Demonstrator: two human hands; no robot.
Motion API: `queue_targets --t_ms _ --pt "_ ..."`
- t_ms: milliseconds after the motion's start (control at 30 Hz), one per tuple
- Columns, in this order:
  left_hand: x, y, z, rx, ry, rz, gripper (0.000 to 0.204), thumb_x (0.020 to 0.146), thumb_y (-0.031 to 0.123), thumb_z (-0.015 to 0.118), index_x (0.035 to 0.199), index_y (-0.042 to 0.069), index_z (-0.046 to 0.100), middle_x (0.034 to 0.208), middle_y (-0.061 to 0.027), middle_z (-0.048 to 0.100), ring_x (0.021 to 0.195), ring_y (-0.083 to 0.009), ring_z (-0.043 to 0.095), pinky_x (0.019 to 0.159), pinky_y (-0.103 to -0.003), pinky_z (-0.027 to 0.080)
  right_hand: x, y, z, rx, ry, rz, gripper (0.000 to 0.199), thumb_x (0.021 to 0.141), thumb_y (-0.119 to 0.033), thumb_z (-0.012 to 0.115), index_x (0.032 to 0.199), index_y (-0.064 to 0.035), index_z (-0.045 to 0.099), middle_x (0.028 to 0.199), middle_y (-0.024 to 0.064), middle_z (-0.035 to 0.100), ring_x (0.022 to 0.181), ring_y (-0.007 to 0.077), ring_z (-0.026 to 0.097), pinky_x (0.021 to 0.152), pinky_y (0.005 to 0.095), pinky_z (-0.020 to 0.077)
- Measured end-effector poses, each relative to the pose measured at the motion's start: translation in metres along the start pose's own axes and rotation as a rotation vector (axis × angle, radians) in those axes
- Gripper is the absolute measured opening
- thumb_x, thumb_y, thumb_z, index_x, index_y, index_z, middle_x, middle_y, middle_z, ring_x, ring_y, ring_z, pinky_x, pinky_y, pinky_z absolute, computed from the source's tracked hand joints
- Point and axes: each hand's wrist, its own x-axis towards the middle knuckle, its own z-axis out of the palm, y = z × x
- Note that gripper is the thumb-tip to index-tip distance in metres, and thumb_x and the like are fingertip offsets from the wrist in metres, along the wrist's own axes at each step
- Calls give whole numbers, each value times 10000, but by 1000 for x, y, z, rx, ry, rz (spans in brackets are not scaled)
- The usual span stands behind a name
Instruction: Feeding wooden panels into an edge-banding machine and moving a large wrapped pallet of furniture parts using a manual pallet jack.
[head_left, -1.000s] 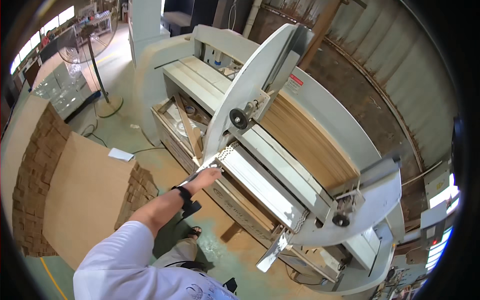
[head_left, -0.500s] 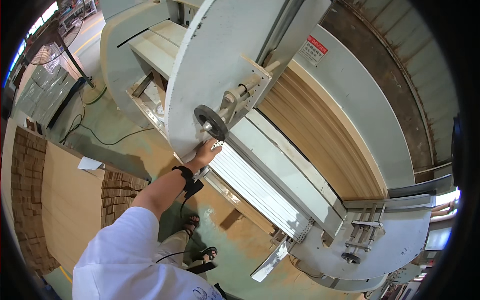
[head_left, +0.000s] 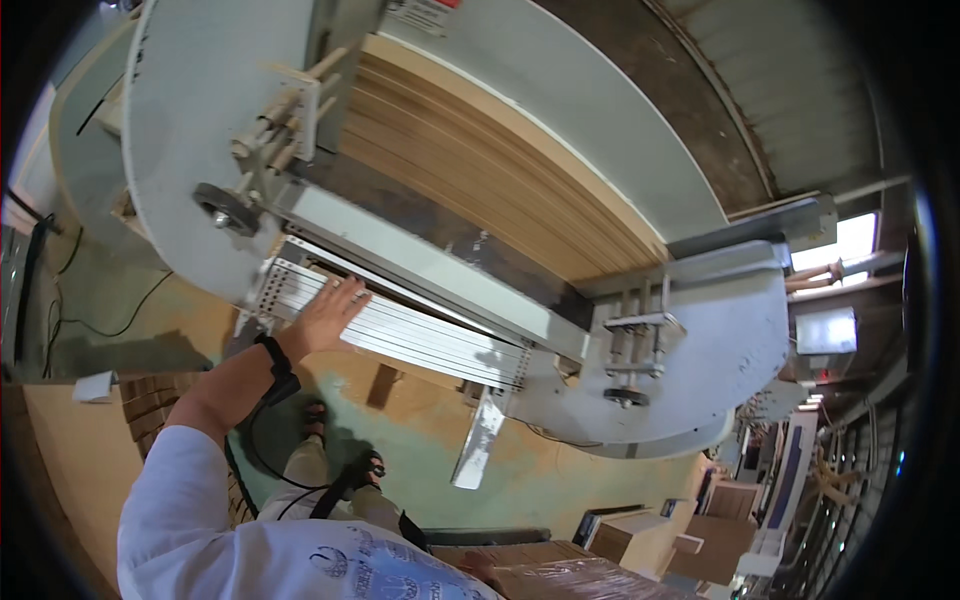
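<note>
My left hand (head_left: 330,315) lies on a white slatted panel (head_left: 420,340) at the front of a large pale machine, fingers stretched out and somewhat apart. A dark gap shows between the panel's upper edge and the rail (head_left: 400,240) behind it. Rows of small holes mark both ends of the panel. To the left of the hand, a black handwheel (head_left: 226,209) sits on the machine's rounded side plate (head_left: 190,120). A black band with a small device and a cable is on my left wrist. My right hand does not show.
Tan boards or strips (head_left: 480,160) fill the machine's curved bay. A second roller bracket (head_left: 635,345) stands on the right plate, and a metal arm (head_left: 478,440) juts toward me. Stacked cardboard (head_left: 80,440) is at left; a film-wrapped box (head_left: 580,575) is near the lower edge.
My view has turned rightward. My left hand has moved from beneath the handwheel onto the slatted panel, and a gap has opened along the panel's upper edge.
</note>
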Motion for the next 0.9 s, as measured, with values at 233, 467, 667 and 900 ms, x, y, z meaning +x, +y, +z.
queue_targets --t_ms 233,467,667,900 --pt "54 55 8 121 -291 38 1013 578 367 774 1383 105 217 1305 -219 350 1225 -346 316 1016 -477 226 6 30 25 255 -87 375 407 761 -319 606 1117 -127 557 1087 76 576 1081 268 497 917 407 390" --pt "-15 103 21 43 -182 9 941 586 432 707 1377 168 271 1211 -224 392 1144 -352 372 935 -489 278 43 -104 -6 -49 232 -23 403 852 -243 573 1181 -29 482 948 89 617 847 155 585 762 294 476" --pt "-143 189 -27 -58 -287 48 898 563 442 706 1345 201 337 1210 -238 389 1191 -413 298 993 -556 170 83 -305 -7 -457 141 -757 422 811 -264 618 1163 -59 509 1072 165 580 965 266 578 816 326 455" --pt "-141 281 -68 187 -163 621 698 729 238 543 1369 198 268 1256 -179 390 1195 -317 368 1023 -445 261 126 -340 41 -388 -842 -285 637 856 -506 483 1300 -60 386 1289 113 440 1151 170 443 946 302 368"
